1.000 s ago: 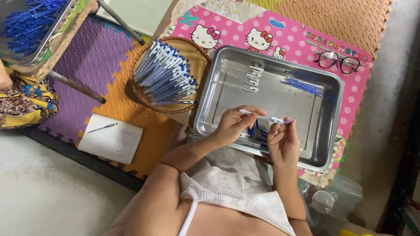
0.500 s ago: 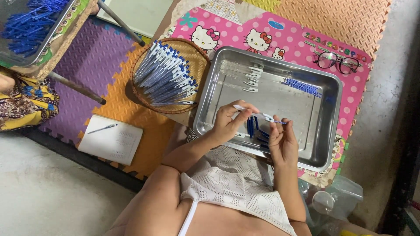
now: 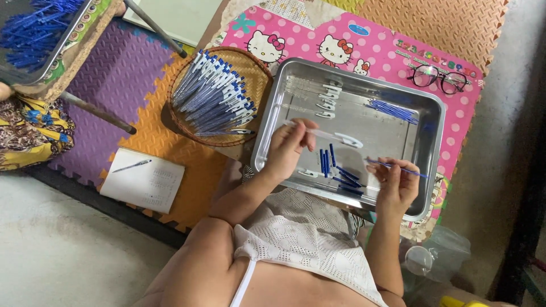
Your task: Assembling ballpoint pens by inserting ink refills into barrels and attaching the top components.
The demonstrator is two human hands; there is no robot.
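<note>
The hands have drawn apart over the steel tray (image 3: 432,148). The left hand (image 3: 287,149) pinches a clear pen barrel (image 3: 330,135) level; the right hand (image 3: 396,183) holds a thin blue refill (image 3: 398,167), seemingly lined up for insertion. Both grips are closed.

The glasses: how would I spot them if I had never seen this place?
Start at the steel tray in the middle, which lies on a pink dotted mat. Look just past the tray's far right corner: the glasses lie there, flat on the mat. They are the only dark-rimmed thing with two round lenses; everything else nearby is blue and white pen parts.
</note>
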